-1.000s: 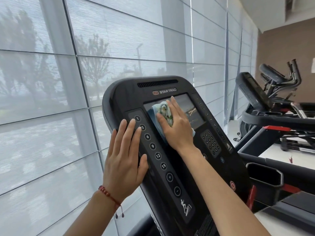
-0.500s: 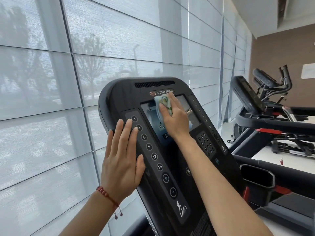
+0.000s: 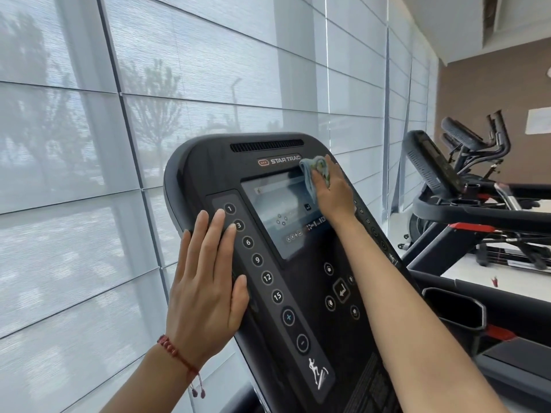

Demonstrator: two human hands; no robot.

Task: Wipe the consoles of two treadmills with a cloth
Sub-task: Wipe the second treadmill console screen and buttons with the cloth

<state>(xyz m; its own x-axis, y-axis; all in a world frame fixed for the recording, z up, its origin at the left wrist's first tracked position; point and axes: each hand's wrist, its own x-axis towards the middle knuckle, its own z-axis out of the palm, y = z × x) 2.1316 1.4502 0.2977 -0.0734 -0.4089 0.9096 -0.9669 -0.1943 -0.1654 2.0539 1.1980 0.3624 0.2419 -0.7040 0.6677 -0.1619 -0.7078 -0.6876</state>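
Note:
A black treadmill console fills the middle of the head view, its lit screen tilted toward me. My right hand presses a light blue patterned cloth flat against the screen's upper right corner, beside the brand logo. My left hand rests flat, fingers straight, on the console's left edge, fingertips touching the column of number buttons. A second treadmill console stands further right, seen from the side.
A wall of windows with grey blinds runs along the left and behind the console. A cup holder recess sits right of my right arm. Other black exercise machines stand at the back right before a brown wall.
My right hand has slid the cloth up and rightward from the screen's middle to its top right corner. My left hand stays flat on the console's left edge.

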